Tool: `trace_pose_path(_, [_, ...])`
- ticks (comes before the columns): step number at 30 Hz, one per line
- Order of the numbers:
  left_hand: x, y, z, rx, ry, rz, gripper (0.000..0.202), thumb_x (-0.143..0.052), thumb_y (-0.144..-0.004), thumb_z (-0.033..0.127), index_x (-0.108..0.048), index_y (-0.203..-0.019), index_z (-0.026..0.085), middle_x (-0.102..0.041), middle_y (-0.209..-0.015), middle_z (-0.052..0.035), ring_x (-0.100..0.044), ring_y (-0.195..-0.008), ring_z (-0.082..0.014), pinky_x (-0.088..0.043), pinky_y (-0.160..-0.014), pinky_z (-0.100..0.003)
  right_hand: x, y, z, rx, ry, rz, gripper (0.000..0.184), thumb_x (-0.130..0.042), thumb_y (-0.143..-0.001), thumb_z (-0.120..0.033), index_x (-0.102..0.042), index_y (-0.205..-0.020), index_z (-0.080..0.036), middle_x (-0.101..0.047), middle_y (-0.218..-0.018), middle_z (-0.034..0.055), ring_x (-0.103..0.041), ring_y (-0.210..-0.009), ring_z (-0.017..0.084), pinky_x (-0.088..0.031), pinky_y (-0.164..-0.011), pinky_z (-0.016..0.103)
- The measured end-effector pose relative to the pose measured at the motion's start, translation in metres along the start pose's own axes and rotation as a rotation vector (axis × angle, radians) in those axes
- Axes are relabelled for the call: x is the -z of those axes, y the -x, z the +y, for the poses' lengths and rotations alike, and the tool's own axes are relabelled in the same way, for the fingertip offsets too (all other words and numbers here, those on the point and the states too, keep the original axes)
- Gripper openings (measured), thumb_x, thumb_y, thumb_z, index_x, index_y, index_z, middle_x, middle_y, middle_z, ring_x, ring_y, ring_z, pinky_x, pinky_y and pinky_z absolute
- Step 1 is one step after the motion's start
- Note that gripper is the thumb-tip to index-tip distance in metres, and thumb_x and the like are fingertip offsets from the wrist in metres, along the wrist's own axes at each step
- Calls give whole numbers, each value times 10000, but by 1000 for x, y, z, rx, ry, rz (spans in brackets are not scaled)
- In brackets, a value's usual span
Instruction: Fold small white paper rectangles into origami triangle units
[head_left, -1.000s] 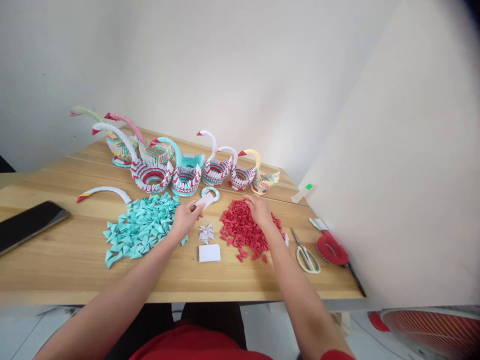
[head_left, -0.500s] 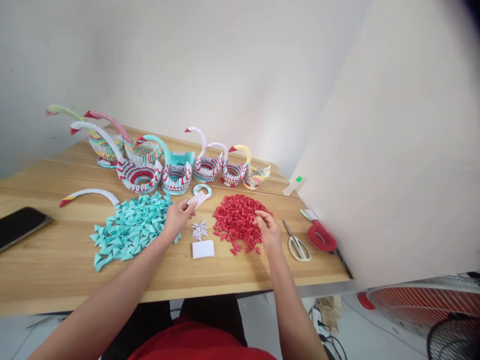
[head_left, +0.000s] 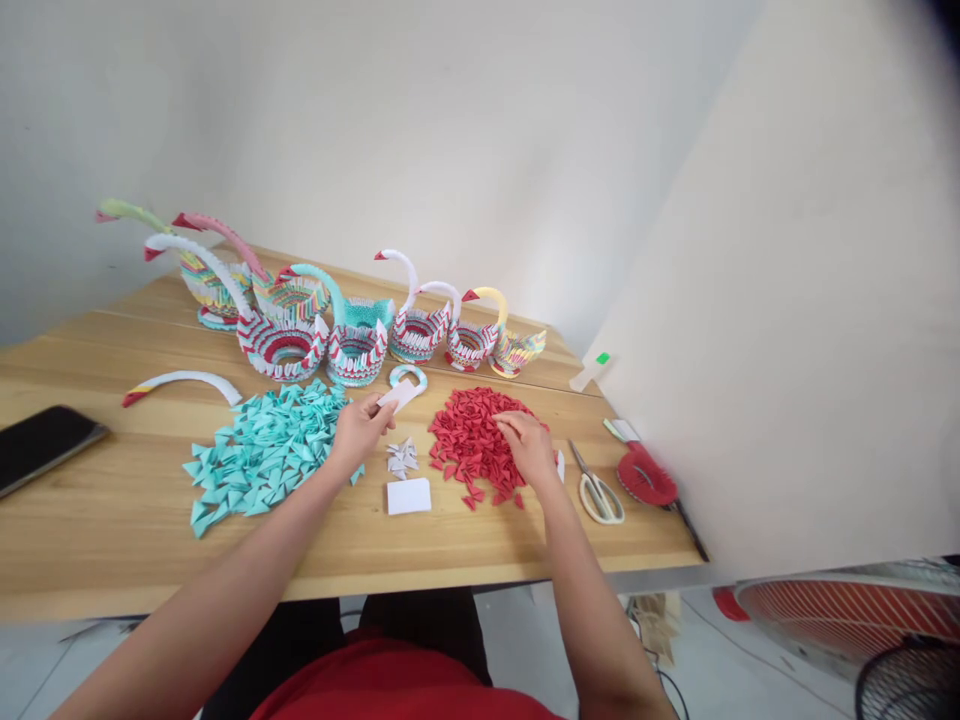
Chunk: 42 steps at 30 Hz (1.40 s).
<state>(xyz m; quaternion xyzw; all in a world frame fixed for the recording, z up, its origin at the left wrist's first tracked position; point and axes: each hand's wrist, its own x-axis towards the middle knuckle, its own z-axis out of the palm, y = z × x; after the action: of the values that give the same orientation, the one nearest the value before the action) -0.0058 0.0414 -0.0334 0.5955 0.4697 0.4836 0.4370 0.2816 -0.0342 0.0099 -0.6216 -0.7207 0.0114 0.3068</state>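
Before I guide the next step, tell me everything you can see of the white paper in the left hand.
The white paper is a small, flat strip, longer than wide, with no marks visible. The left hand pinches its near end between thumb and fingers; the free end points away and to the right. In the picture it overlaps the blue-and-white ring; whether they touch cannot be told.

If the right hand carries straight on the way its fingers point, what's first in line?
Most likely the pile of red pieces: the right hand points forward and left across it. The hand's height is unclear, so it may already be touching.
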Motion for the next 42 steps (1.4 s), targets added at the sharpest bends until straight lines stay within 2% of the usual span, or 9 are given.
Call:
trace_pose_path(7, [0, 0, 0, 6, 0, 3, 335, -564, -773, 475, -619, -723, 148, -602, -546, -10, -533, -488, -137, -382, -491, -225, -20, -24, -12, 118, 163, -185, 197, -550, -890, -172, -704, -1003, -220, -693, -1007, 59, -583, -984, 200, -417, -917, 329])
trace_pose_path(12, [0, 1, 5, 20, 0, 3, 329, -556, -760, 475, -607, -690, 158, -600, -539, -7, -520, -477, -137, -369, -484, -228, -37, -37, -18, 137, 175, -228, 157, -607, -863, -182, -706, -979, -219, -682, -1011, 65, -579, -987, 196, -406, -915, 323])
trace_pose_path(16, [0, 2, 8, 22, -9, 4, 332, -561, -749, 483, -589, -653, 166, -598, -530, -8, -513, -472, -138, -363, -487, -233, -41, -42, -20, 135, 178, -243, 72, -645, -839, -193, -715, -855, -195, -686, -911, 66, -597, -911, 197, -418, -885, 322])
trace_pose_path(19, [0, 2, 8, 24, -9, 12, 336, -562, -746, 490, -588, -648, 169, -597, -527, -6, -519, -477, -141, -366, -496, -234, -37, -39, -23, 127, 162, -228, 73, -641, -839, -185, -704, -803, -195, -688, -894, 66, -603, -893, 199, -430, -864, 324])
trace_pose_path(23, [0, 2, 7, 25, -2, 11, 331, -564, -746, 486, -596, -662, 167, -600, -534, -4, -528, -487, -143, -370, -506, -232, -24, -25, -31, 117, 115, -170, 108, -582, -881, -204, -680, -924, -210, -699, -971, 61, -612, -942, 201, -441, -874, 329])
trace_pose_path(27, [-1, 2, 4, 22, -8, 1, 327, -561, -758, 477, -606, -686, 161, -603, -546, -7, -522, -484, -139, -367, -495, -230, -10, -5, -42, 91, -37, -69, 151, -543, -900, -250, -669, -978, -217, -708, -987, 64, -633, -935, 209, -464, -857, 336])
trace_pose_path(30, [0, 2, 3, 17, -9, -2, 329, -556, -762, 477, -600, -682, 161, -607, -552, -10, -520, -481, -136, -370, -490, -228, -3, 6, -49, 73, -131, -14, 140, -572, -878, -289, -675, -942, -220, -710, -944, 63, -636, -906, 215, -471, -836, 342])
trace_pose_path(35, [1, 2, 5, 11, -12, 15, 333, -567, -757, 481, -579, -655, 164, -603, -530, -11, -533, -481, -139, -381, -491, -226, 4, 15, -53, 3, -159, 65, 134, -587, -858, -306, -659, -794, -214, -690, -811, 40, -625, -793, 196, -475, -750, 317])
trace_pose_path(42, [1, 1, 4, 0, -8, 20, 328, -565, -763, 472, -596, -685, 155, -608, -533, -16, -518, -460, -129, -369, -470, -221, 6, 25, -40, 37, -155, 69, 149, -586, -865, -290, -670, -764, -218, -674, -775, 33, -611, -766, 192, -471, -737, 319])
